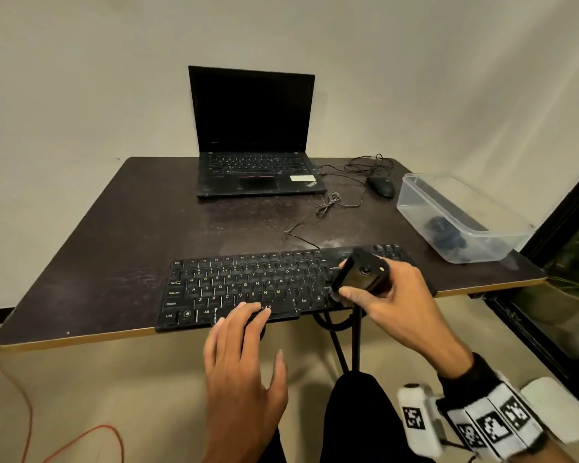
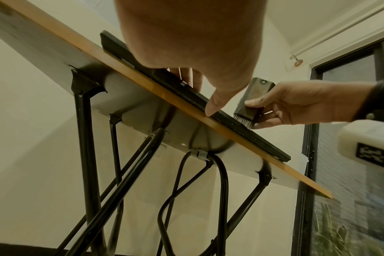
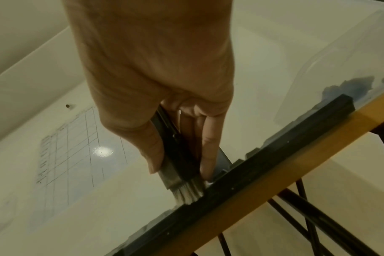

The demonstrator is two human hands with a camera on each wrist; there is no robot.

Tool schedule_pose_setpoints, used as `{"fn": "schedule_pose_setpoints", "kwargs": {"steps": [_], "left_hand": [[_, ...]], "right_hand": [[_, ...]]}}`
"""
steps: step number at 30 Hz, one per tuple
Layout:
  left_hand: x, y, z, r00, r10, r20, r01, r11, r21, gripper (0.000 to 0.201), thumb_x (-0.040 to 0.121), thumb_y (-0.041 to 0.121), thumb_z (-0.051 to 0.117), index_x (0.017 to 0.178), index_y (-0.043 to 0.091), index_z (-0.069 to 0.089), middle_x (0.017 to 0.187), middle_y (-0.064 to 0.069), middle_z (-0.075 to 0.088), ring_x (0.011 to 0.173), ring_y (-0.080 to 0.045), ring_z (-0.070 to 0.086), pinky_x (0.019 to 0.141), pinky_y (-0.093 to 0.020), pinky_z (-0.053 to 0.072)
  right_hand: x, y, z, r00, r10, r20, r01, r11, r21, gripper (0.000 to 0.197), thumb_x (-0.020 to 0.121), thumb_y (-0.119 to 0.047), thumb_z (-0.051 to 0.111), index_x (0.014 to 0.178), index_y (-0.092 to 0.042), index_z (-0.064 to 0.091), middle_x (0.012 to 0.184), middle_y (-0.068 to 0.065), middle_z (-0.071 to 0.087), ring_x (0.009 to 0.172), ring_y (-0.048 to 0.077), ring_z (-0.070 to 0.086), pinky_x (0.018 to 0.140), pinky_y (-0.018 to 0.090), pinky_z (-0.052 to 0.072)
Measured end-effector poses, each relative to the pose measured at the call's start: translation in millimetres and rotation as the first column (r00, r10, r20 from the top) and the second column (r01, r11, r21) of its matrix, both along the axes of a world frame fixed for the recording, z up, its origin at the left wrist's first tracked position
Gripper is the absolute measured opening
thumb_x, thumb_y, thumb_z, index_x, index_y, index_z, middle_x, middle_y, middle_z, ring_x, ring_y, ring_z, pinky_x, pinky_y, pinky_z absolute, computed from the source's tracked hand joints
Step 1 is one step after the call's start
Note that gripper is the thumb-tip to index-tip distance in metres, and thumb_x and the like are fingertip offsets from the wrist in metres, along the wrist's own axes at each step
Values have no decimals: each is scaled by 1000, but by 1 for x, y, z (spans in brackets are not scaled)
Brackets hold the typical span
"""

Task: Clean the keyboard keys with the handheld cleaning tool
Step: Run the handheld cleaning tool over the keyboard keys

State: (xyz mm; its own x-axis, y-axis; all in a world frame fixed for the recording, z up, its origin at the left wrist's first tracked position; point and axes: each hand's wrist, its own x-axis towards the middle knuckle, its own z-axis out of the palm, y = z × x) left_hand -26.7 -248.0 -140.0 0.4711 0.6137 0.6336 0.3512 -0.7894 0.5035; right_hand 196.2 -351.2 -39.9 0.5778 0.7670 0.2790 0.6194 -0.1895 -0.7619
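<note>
Small brush (image 1: 361,275) pinched at its stiff body by right hand (image 1: 395,302), soft bristles on keyboard (image 1: 248,285) near table (image 1: 81,245) front edge. Light, probably easy to tilt. Left hand (image 1: 244,372) fingers (image 1: 254,312) straight, steadying the keyboard's front.

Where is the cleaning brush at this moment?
The cleaning brush is gripped in the right hand, bristles down on the right part of the keyboard, near the table's front edge; the clear plastic container sits to its right.
</note>
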Motion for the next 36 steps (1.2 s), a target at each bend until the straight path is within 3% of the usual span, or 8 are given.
{"fn": "schedule_pose_setpoints", "kwargs": {"steps": [6, 11, 15, 20, 25, 29, 33, 36], "left_hand": [[1, 2, -1, 1000, 5, -7, -5, 1000, 5, 59, 81, 30, 59, 137, 14, 64, 148, 2, 56, 146, -21, 47, 130, -37, 17], [2, 3, -2, 1000, 6, 2, -6, 1000, 21, 59, 79, 31, 59, 136, 14, 65, 147, 3, 56, 144, -20, 48, 130, -36, 17], [0, 1, -8, 1000, 18, 3, -18, 998, 54, 60, 78, 31, 60, 134, 13, 67, 146, 2, 58, 143, -21, 50, 129, -37, 19], [-2, 1, -14, 1000, 22, 5, -23, 997, 79, 60, 77, 31, 60, 133, 12, 68, 146, 1, 58, 142, -22, 51, 127, -42, 24], [-1, 4, -15, 1000, 16, -1, -16, 995, 100, 62, 76, 32, 61, 134, 12, 65, 146, 0, 58, 142, -24, 51, 126, -43, 24], [-1, 3, -14, 1000, 1, 8, -2, 996, 84, 61, 78, 31, 59, 136, 13, 63, 147, 1, 57, 143, -23, 50, 128, -43, 23], [0, 3, -13, 1000, -2, 10, 1, 997, 75, 61, 78, 31, 60, 136, 12, 64, 147, 1, 56, 144, -24, 50, 129, -41, 21], [-2, 4, -12, 1000, -3, -4, 3, 998, 62, 62, 79, 31, 59, 138, 12, 62, 149, 1, 55, 145, -23, 48, 130, -39, 18]], "right_hand": [[-28, 7, -1, 993, 122, -7, -122, 992, -19, 41, 75, -52, 75, 101, -21, 76, 89, -5, 80, 87, 20, 77, 82, 50, 63], [-15, -1, 3, 985, -154, 77, 153, 988, 11, 15, 81, -30, 89, 89, -26, 76, 79, -23, 77, 78, -1, 72, 80, 39, 62], [-36, 0, 0, 998, 57, 42, -55, 998, -31, 26, 78, -39, 80, 103, -30, 78, 88, -20, 78, 84, 3, 74, 83, 39, 62], [-16, -3, -1, 997, -70, 36, 70, 998, 10, 19, 83, -29, 87, 100, -28, 79, 87, -21, 79, 85, -1, 74, 85, 40, 62], [-29, -2, 7, 986, 155, 53, -146, 979, -140, 25, 85, -33, 86, 107, -27, 78, 93, -17, 79, 89, 2, 72, 84, 31, 59], [-11, -6, 12, 986, -49, 162, 62, 995, -77, 26, 83, -31, 87, 107, -29, 78, 89, -16, 79, 87, 6, 72, 85, 32, 58], [-12, -6, 11, 991, 75, 111, -59, 988, -143, 27, 83, -34, 86, 108, -28, 77, 96, -16, 80, 94, 5, 74, 92, 41, 60], [0, -9, 13, 991, -88, 99, 97, 991, -90, 22, 82, -29, 89, 101, -30, 79, 88, -17, 79, 88, 5, 74, 88, 41, 61]]}}
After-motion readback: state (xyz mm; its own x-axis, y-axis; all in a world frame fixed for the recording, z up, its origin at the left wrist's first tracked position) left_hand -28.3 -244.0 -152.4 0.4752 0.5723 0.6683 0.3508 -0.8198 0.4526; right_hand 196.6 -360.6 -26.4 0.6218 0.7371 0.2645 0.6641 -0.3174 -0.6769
